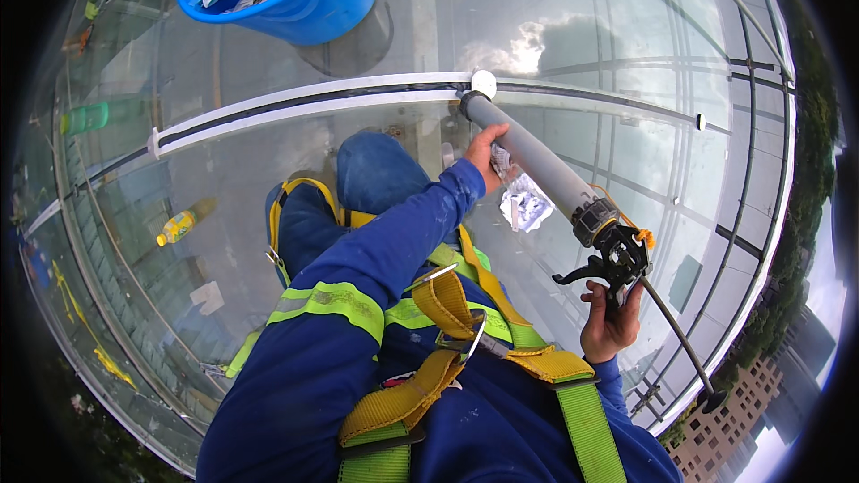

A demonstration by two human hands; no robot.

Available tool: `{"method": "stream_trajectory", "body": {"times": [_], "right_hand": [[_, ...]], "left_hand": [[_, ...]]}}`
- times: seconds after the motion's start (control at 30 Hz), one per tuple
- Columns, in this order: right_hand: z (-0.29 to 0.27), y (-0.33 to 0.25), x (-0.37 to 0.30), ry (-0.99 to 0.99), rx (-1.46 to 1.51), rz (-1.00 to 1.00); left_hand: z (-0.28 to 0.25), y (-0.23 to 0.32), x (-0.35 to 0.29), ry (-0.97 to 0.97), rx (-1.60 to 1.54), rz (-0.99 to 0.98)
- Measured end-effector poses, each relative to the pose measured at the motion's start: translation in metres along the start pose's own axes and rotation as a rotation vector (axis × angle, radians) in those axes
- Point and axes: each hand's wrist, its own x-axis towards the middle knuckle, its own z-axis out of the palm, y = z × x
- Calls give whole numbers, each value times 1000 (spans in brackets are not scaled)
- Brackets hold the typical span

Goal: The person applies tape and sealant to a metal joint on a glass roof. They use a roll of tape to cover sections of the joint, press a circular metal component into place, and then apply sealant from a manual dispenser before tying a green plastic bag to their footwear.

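Note:
A caulking gun (537, 161) with a long grey barrel, black handle and thin plunger rod lies slantwise across my front. Its far end meets a dark joint (313, 104) edged with white strips, beside a white round disc (483, 83). My left hand (486, 159) is closed on the barrel near that end, with a bit of crumpled paper against the fingers. My right hand (613, 324) is closed round the handle below the black trigger. Just right of the left hand, a crumpled silvery-white sheet (525, 204) rests on the glass (429, 268).
A blue bucket (304, 13) holding folded newspaper stands beyond the joint. To the left lie a yellow bottle (177, 227), a green bottle (85, 118) and a pale scrap (207, 298). At right, the glass borders a gridded panel edge (761, 170); trees and buildings show beyond.

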Motion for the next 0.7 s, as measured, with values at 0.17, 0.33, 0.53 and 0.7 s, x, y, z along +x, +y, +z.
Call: {"method": "stream_trajectory", "body": {"times": [0.17, 0.33, 0.53, 0.7], "right_hand": [[4, 8, -3, 39, -17, 109], [-1, 54, -17, 154, -152, 159], [-44, 98, -13, -92, -873, 361], [-28, 37, 0, -65, -890, 145]], "left_hand": [[-11, 6, -10, 30, 2, 67], [-9, 6, -36, 64, 8, 126], [24, -11, -58, 64, 149, 250], [51, -38, -59, 46, 287, 373]]}}
